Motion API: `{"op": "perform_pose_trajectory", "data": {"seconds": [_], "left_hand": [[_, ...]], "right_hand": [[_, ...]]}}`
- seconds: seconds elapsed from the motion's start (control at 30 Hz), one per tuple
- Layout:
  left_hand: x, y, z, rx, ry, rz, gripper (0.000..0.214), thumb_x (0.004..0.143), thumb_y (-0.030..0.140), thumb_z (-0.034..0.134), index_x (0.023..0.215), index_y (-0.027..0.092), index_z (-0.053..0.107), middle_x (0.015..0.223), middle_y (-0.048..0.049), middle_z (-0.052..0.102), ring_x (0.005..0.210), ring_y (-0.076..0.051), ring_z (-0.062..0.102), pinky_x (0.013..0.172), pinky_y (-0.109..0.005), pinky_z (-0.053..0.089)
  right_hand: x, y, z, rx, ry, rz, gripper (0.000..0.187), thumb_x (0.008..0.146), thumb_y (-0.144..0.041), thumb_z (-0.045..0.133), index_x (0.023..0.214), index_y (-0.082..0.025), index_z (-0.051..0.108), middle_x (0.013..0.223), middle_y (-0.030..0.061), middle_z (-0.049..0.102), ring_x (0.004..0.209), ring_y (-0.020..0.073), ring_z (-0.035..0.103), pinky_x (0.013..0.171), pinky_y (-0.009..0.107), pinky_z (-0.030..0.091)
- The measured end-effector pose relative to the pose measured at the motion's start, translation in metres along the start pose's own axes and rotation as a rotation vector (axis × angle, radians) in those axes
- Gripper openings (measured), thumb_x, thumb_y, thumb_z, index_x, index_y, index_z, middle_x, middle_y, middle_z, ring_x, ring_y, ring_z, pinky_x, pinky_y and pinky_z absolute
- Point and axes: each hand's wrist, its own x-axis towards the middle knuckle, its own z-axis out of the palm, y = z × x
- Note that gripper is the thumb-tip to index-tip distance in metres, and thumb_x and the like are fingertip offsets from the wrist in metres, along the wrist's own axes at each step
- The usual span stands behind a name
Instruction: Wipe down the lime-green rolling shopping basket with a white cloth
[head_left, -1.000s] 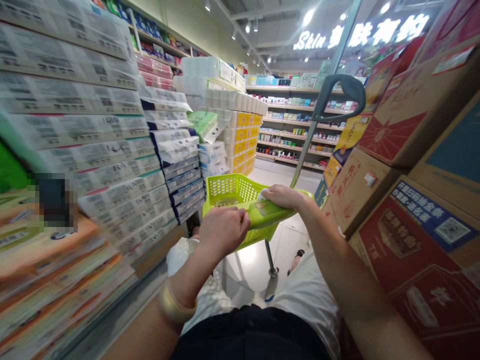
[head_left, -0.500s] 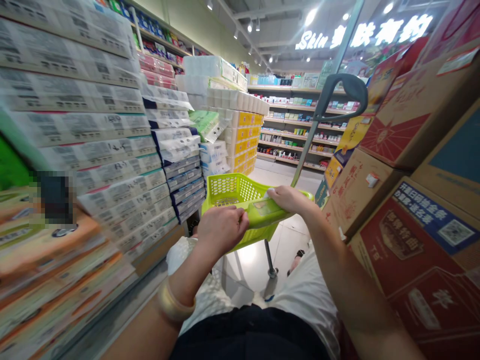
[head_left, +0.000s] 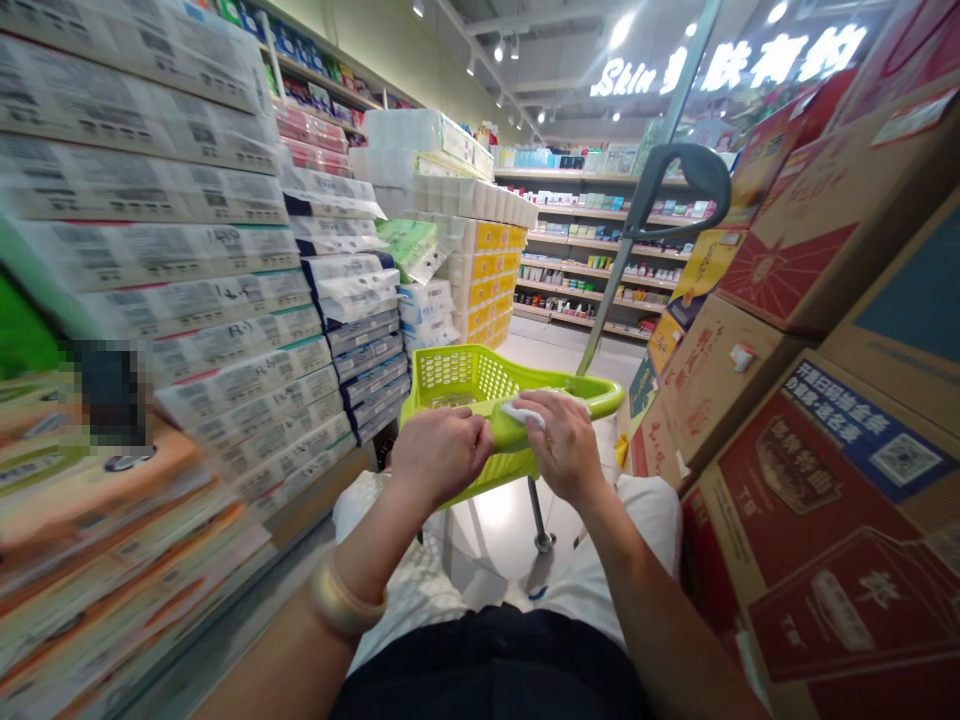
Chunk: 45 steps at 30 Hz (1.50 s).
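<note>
Wrapped paper packs [head_left: 217, 250] climb in a tall stack on my left, and cardboard boxes [head_left: 712, 370] crowd in on my right, leaving a narrow strip of pale floor between. Ahead, past white and yellow bundles [head_left: 491, 260], rows of shelves [head_left: 585, 250] run beneath a lit sign [head_left: 727, 65]. A metal pole [head_left: 606, 310] slants up at the far right side of the green basket [head_left: 606, 396], with a grey loop handle [head_left: 637, 205] on it.

The basket sits in front of me, just ahead of my white trousers [head_left: 649, 515]. Both my forearms reach forward and inward to its near rim. My left hand [head_left: 446, 450] is clamped on that rim, knuckles up, fingers curled under (a gold-toned bangle [head_left: 345, 600] circles that forearm). My right hand [head_left: 566, 450] is closed on a white cloth [head_left: 527, 413], pressing it against the rim a little to the right.

The basket is lime plastic, its walls pierced with rounded holes, its near rim broad and smooth; the cloth looks soft and crumpled.
</note>
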Motion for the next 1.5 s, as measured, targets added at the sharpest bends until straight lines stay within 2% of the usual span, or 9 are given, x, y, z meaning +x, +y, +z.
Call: {"op": "perform_pose_trajectory", "data": {"seconds": [0.17,0.27,0.5,0.63,0.8,0.9,1.1,1.33,1.5], "left_hand": [[0.0,0.001,-0.001,0.011,-0.011,0.002,0.047,0.093,0.037,0.03,0.073,0.02,0.068,0.076,-0.0049,0.069,0.073,-0.02,0.064,0.061,-0.03,0.039],[0.001,0.002,0.0,0.011,-0.012,0.002,0.046,0.093,0.037,0.031,0.073,0.02,0.068,0.076,-0.0054,0.069,0.072,-0.02,0.064,0.061,-0.031,0.039],[0.001,0.002,0.0,0.03,-0.001,0.0,0.047,0.093,0.037,0.031,0.072,0.019,0.068,0.076,-0.0058,0.069,0.073,-0.019,0.063,0.062,-0.03,0.04],[0.0,0.0,0.0,0.026,-0.008,0.003,0.049,0.094,0.038,0.029,0.074,0.019,0.068,0.077,-0.0062,0.069,0.073,-0.02,0.063,0.062,-0.03,0.04],[0.0,0.0,-0.001,0.011,-0.01,0.004,0.049,0.094,0.037,0.029,0.073,0.019,0.069,0.076,-0.0064,0.069,0.072,-0.02,0.063,0.062,-0.031,0.041],[0.001,0.002,0.001,0.01,-0.003,0.005,0.046,0.093,0.036,0.031,0.074,0.019,0.069,0.075,-0.0067,0.068,0.072,-0.02,0.063,0.062,-0.031,0.041],[0.001,0.001,0.004,0.023,0.023,0.018,0.046,0.094,0.036,0.031,0.075,0.018,0.069,0.075,-0.0073,0.068,0.072,-0.02,0.063,0.063,-0.031,0.041],[0.001,0.001,0.001,0.006,0.022,0.011,0.048,0.094,0.035,0.03,0.072,0.017,0.069,0.073,-0.0077,0.068,0.071,-0.021,0.063,0.062,-0.032,0.041],[0.002,0.001,0.004,-0.002,0.032,0.013,0.044,0.092,0.035,0.033,0.074,0.017,0.069,0.074,-0.0083,0.068,0.072,-0.02,0.063,0.062,-0.031,0.041]], "right_hand": [[-0.008,0.044,-0.004,-0.031,0.18,0.194,0.034,0.096,-0.03,0.036,0.105,-0.022,0.067,0.111,0.0047,0.068,0.108,0.0205,0.057,0.099,0.039,0.038],[-0.012,0.042,0.004,-0.044,0.266,0.233,0.034,0.095,-0.03,0.036,0.107,-0.021,0.066,0.112,0.0063,0.066,0.111,0.0218,0.055,0.101,0.042,0.036],[-0.03,-0.019,0.031,-0.061,0.167,-0.015,0.036,0.091,-0.024,0.041,0.124,-0.025,0.057,0.128,0.0049,0.057,0.131,0.0239,0.04,0.112,0.046,0.023],[-0.032,-0.001,0.027,-0.052,0.114,-0.098,0.037,0.09,-0.024,0.042,0.124,-0.027,0.057,0.129,0.0049,0.057,0.129,0.0238,0.043,0.111,0.046,0.026],[-0.024,0.043,0.013,-0.023,0.31,0.096,0.035,0.093,-0.024,0.036,0.116,-0.022,0.062,0.119,0.009,0.062,0.119,0.024,0.051,0.105,0.047,0.034],[-0.022,0.035,0.013,-0.014,0.363,0.193,0.036,0.095,-0.026,0.033,0.114,-0.02,0.063,0.117,0.0096,0.062,0.117,0.024,0.052,0.105,0.048,0.034],[-0.009,-0.017,0.014,0.012,0.015,-0.068,0.031,0.092,-0.025,0.043,0.115,-0.023,0.063,0.119,0.0041,0.064,0.122,0.0211,0.049,0.11,0.04,0.029],[0.03,0.009,-0.009,-0.064,-0.165,0.164,0.029,0.094,-0.026,0.041,0.1,-0.021,0.069,0.105,0.005,0.07,0.1,0.0198,0.062,0.091,0.032,0.043],[0.039,-0.012,-0.01,-0.016,-0.318,-0.041,0.024,0.092,-0.024,0.047,0.101,-0.026,0.069,0.107,0.0008,0.07,0.102,0.0165,0.062,0.094,0.028,0.041]]}}
